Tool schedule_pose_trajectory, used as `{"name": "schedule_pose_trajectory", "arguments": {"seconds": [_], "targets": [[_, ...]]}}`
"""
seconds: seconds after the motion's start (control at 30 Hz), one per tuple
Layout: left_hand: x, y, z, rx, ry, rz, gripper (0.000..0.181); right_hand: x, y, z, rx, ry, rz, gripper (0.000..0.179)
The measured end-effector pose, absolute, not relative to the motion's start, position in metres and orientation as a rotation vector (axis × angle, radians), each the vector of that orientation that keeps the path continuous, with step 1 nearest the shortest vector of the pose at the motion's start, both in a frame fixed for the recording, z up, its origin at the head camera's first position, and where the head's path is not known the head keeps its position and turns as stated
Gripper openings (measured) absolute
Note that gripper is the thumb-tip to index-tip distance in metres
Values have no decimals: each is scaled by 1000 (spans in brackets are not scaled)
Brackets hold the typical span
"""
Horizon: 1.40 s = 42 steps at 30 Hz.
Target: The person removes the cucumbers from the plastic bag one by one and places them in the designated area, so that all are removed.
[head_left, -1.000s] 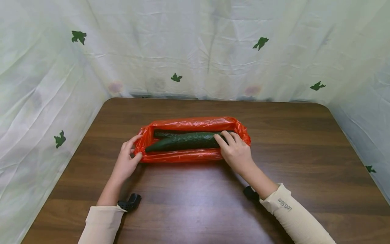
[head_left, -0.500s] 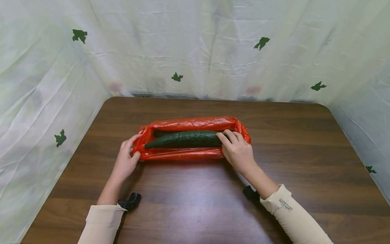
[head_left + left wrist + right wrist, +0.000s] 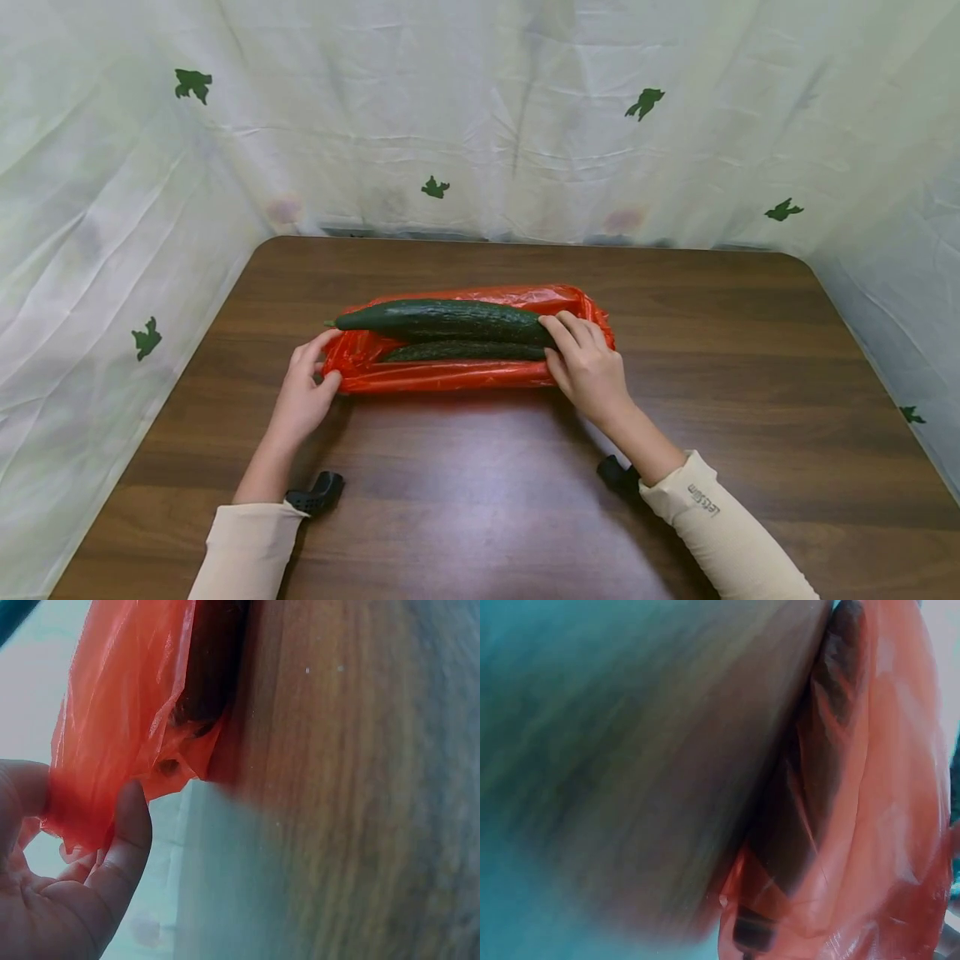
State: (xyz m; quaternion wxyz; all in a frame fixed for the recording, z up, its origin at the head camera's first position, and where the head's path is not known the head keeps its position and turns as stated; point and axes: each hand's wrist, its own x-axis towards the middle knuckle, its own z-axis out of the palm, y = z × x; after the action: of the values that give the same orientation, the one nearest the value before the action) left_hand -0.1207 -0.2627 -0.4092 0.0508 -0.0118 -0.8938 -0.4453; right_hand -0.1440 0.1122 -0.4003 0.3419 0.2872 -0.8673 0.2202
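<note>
A red plastic bag (image 3: 442,379) lies on its side with its long opening facing up. One dark green cucumber (image 3: 442,318) is raised above the opening, its stem tip pointing left past the bag's edge. Around its right end curl the fingers of my right hand (image 3: 592,371). Lower in the bag a second cucumber (image 3: 468,351) lies along the front wall. My left hand (image 3: 302,396) pinches the bag's left end; in the left wrist view its thumb (image 3: 129,832) presses the red film (image 3: 120,697). The right wrist view shows the bag's side (image 3: 892,787), with a dark shape behind the film.
The brown wooden table (image 3: 465,500) has rounded far corners. Pale curtains (image 3: 525,125) with green bird shapes hang behind it and at both sides. A black device is strapped to each wrist, the left one (image 3: 318,493) plainest.
My right hand has lifted the cucumber and shifted it up and to the left, so its tip passes the bag's edge. The second cucumber now shows in front of it. My left hand stays nearly still.
</note>
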Motion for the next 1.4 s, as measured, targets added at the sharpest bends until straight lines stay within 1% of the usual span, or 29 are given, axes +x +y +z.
{"name": "schedule_pose_trajectory", "arguments": {"seconds": [0.4,0.53,0.7,0.97,1.4], "targets": [[-121,-262,-410,-42,-2716,-1363,52,-145,100,-379,726,-2102,810,41],[-120,-262,-410,-43,-2720,-1364,52,-147,100,-369,705,-2075,805,41],[-120,-262,-410,-49,-2726,-1375,52,-148,110,-356,666,-2050,737,39],[-120,-262,-410,-48,-2716,-1380,51,-150,153,-344,588,-2035,610,38],[-120,-262,-412,-49,-2709,-1396,51,-138,259,-359,408,-2205,450,39]]}}
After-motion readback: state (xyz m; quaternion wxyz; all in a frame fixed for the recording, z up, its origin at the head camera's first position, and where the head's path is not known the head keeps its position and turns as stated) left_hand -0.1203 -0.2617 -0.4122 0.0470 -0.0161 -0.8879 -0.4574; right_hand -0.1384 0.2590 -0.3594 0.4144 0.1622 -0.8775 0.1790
